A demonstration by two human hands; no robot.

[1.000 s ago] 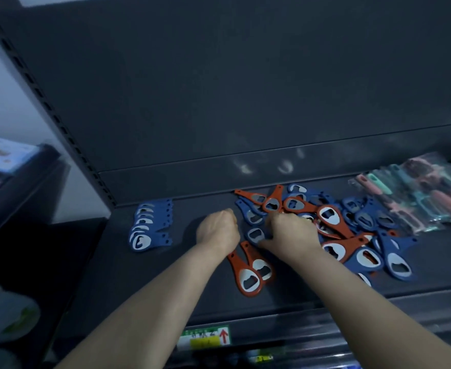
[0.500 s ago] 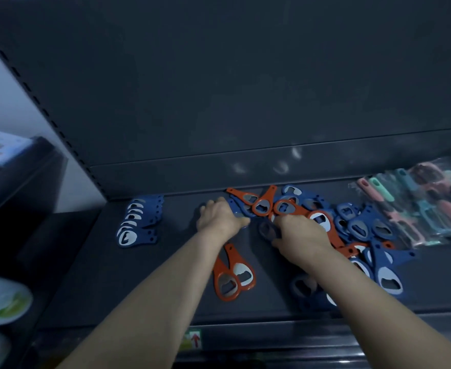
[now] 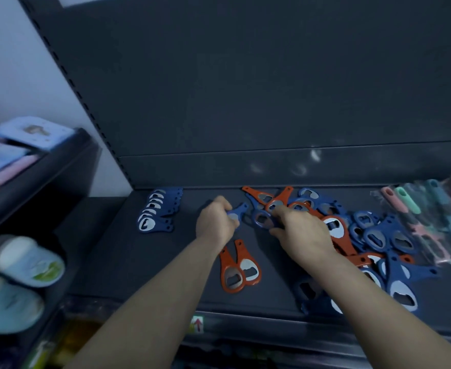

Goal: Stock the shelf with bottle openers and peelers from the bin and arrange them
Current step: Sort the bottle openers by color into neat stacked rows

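The left hand (image 3: 215, 222) grips a blue bottle opener (image 3: 237, 212) by its broad head, fingers curled round it, with the narrow handle pointing toward the back panel (image 3: 245, 102). The right hand (image 3: 302, 233) reaches into the left edge of the loose pile (image 3: 370, 233) of blue and orange openers and pinches the ring of a second blue opener (image 3: 261, 220) between thumb and fingertips. All stock lies on the dark shelf (image 3: 192, 265). A tidy overlapping row of blue openers (image 3: 156, 213) sits at the left rear, and a pair of orange openers (image 3: 239, 267) lies side by side toward the front lip. The pile is at centre-right, and the bagged peelers (image 3: 426, 217) are at the far right, blurred. Assessment: the openers appear flat, stiff and light, with painted bodies and bare metal mouths. They are likely slick against one another and prone to hooking together in the pile. Each is best pinched across the head and lifted clear rather than dragged. The peeler bags look like soft, slippery film and are best held round the handles inside. Clearance: bare shelf lies open between the row and the pile, enough for further rows. The nearest blue pieces of the pile lie close to the front lip beneath the right forearm, and a careless sweep could push them off. The slotted upright (image 3: 72, 83) bounds the left rear.
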